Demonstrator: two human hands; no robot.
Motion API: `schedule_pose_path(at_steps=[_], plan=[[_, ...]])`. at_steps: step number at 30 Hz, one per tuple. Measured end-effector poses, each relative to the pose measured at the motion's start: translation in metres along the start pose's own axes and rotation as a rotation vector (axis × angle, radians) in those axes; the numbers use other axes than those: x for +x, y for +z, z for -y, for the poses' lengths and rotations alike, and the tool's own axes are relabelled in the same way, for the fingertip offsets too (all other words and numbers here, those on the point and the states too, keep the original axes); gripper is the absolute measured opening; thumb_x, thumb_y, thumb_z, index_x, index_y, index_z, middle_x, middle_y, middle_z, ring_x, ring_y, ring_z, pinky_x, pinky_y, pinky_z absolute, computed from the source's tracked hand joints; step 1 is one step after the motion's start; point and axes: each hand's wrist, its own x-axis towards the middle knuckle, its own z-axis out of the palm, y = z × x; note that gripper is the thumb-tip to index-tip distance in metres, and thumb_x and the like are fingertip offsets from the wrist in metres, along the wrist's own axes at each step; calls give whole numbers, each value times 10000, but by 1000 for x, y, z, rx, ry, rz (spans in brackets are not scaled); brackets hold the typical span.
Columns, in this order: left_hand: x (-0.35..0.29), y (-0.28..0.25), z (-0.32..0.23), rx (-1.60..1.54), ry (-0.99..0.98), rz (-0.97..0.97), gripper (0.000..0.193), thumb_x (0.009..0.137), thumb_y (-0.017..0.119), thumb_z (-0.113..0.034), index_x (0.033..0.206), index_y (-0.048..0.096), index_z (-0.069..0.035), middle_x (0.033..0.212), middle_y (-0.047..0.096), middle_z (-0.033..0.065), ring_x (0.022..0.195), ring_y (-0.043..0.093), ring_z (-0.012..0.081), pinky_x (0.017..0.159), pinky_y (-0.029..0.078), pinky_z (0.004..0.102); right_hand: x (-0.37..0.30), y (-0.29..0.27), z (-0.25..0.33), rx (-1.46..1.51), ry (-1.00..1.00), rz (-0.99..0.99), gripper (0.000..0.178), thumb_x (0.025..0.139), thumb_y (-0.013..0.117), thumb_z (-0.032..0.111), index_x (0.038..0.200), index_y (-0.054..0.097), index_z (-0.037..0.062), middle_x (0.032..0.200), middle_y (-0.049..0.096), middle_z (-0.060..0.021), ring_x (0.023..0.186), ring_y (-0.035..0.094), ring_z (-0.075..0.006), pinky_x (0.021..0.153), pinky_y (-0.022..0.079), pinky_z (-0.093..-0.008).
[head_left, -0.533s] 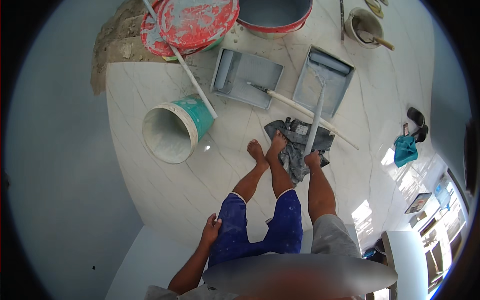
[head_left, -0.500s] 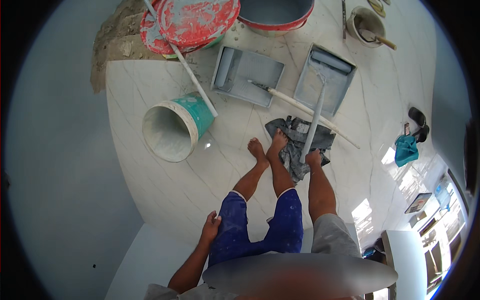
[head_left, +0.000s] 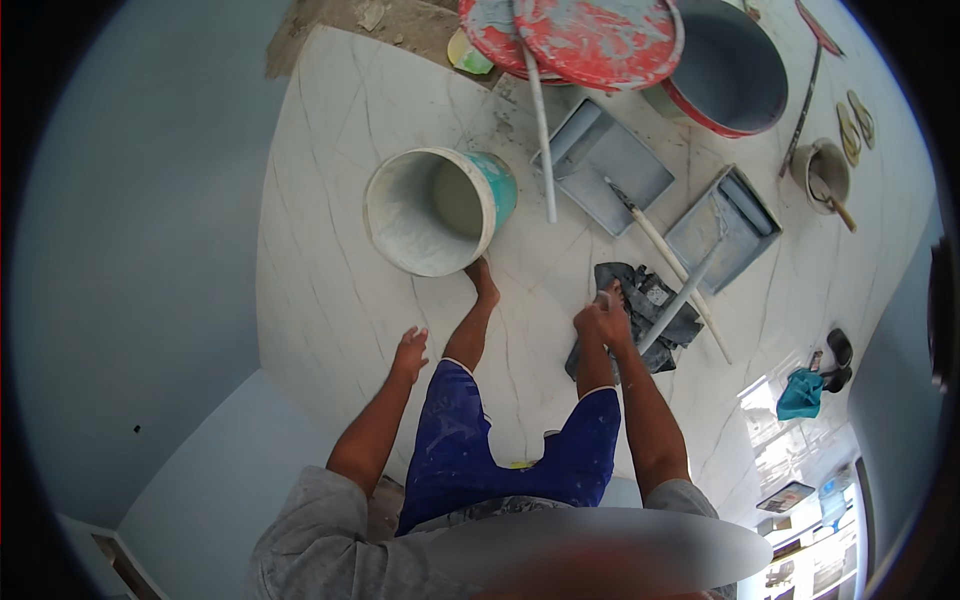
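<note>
My left hand (head_left: 410, 355) hangs in the air with its fingers apart, holding nothing. Nearest to it is a white and teal bucket (head_left: 505, 192) with its mouth facing me and pale residue inside. My right hand (head_left: 603, 322) is closed above my right foot, over a crumpled dark grey sheet (head_left: 620, 272). A small pale spot shows at its fingers; what they hold, if anything, I cannot make out. Beside that hand, apart from it, a grey-white roller handle (head_left: 685, 300) slants from the right paint tray (head_left: 735, 245) down onto the sheet.
Another grey tray (head_left: 620, 165) carries a paint-smeared pole (head_left: 670, 245) across its corner. Red paint-covered lids (head_left: 600, 40) with a white stick (head_left: 543, 140) and a large grey-lined tub (head_left: 730, 70) stand beyond. A small pail (head_left: 822, 165), sandals (head_left: 850, 130) and a teal cloth (head_left: 800, 393) lie rightward.
My right hand has let go of the roller handle and moved left. My left hand has lifted off my thigh and reached forward. My feet have spread, the left toward the bucket; the view has shifted.
</note>
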Motion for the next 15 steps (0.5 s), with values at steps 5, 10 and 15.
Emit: schedule_pose_path(at_steps=[5,10,15], plan=[[93,-32,-61,-285,0,12,826,942,584,-485,1540,146,-120,1566,227,143,1417,267,382,1082,324,582,45,93,105,159,-98,83,714,855,671,483,1322,505,-31,1121,648,-226,1056,635,-292,894,500,-369],[135,-31,-99,-488,-1,65,868,939,531,-567,1550,98,-128,1597,152,131,1450,201,374,1108,281,598,54,150,165,560,169,163,716,852,673,450,1347,482,-32,1147,648,-204,1094,617,-288,910,492,-368],[118,-10,-95,-955,-37,75,878,943,447,-626,1556,43,-145,1620,43,132,1486,107,326,1141,234,578,58,159,71,169,117,143,696,829,681,389,1345,477,-31,1163,640,-227,1125,607,-327,906,500,-407]])
